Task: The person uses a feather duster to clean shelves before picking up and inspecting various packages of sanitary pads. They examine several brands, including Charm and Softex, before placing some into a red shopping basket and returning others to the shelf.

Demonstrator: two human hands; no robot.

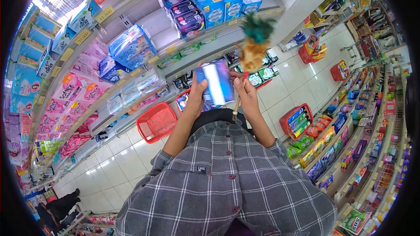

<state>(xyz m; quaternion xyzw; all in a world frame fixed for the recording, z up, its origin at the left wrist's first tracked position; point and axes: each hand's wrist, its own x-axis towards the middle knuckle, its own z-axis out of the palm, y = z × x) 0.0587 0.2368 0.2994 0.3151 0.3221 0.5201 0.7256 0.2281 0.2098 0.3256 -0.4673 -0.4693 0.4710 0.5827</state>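
My left hand (197,98) is closed around the side of a shiny blue package (216,83), held in front of my waist. Glare washes out the middle of its face. Between the fingers of my right hand (248,97) is a feather duster (255,46), its brown and green feathers pointing away from me. The duster's handle runs down through the grip toward my shirt. My right fingertips are close by the package's right edge. Beyond both hands, dark and green packs (264,74) lie low by the shelf.
An empty-looking red basket (156,123) stands on the tiles to the left. Shelves with blue Softex packs (131,48) and pink packs (70,87) curve along the left and front. More red baskets (297,122) hold goods at the right, beside another stocked shelf. A person's dark-clothed legs (61,205) appear bottom left.
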